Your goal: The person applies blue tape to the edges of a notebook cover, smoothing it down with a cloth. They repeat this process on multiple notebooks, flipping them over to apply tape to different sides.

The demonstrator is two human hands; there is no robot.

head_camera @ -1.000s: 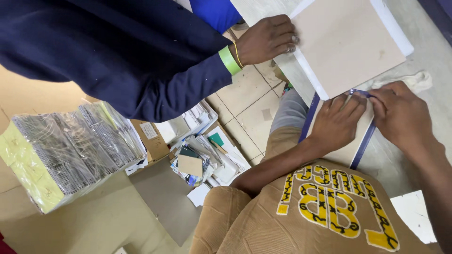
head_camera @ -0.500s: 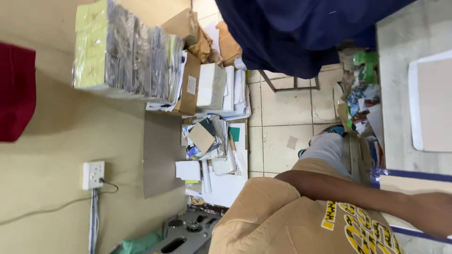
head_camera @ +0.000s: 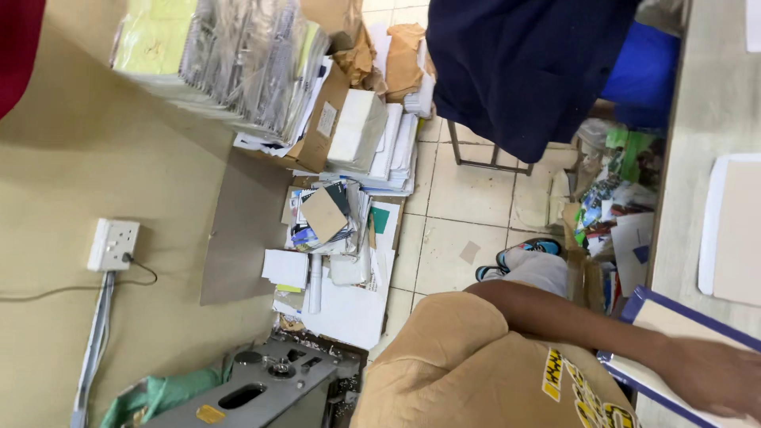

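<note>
- A hand (head_camera: 709,379) is seen at the bottom right corner of the view, laid flat on a blue-edged board (head_camera: 674,321) at the near edge of the grey worktop (head_camera: 701,103).
- Which of the person's own hands it is cannot be told from this view; its fingers run out of view, so whether they are spread or curled around the board's edge cannot be told either.
- No second hand is shown.
- The bare forearm (head_camera: 555,313) is stretched from a tan sleeve across to the board, above a tan shirt with yellow lettering (head_camera: 476,372).
- A white-rimmed beige sheet (head_camera: 741,230) is laid on the worktop just beyond the blue-edged board, apart from it.
- Another person in a dark navy garment (head_camera: 523,71) is placed at the far end of the worktop, over the tiled floor (head_camera: 460,206).
- Stacks of paper and card (head_camera: 357,150) are heaped on the floor against the yellow wall (head_camera: 95,174), with a wrapped bundle of spiral-bound pads (head_camera: 230,55) on top.
- A wall socket (head_camera: 112,244) with a plugged cable is fixed on the wall.
- A grey metal machine (head_camera: 261,388) is set at the bottom edge of the view.
- A cluttered heap of coloured packets (head_camera: 614,206) is wedged beneath the worktop's edge.
</note>
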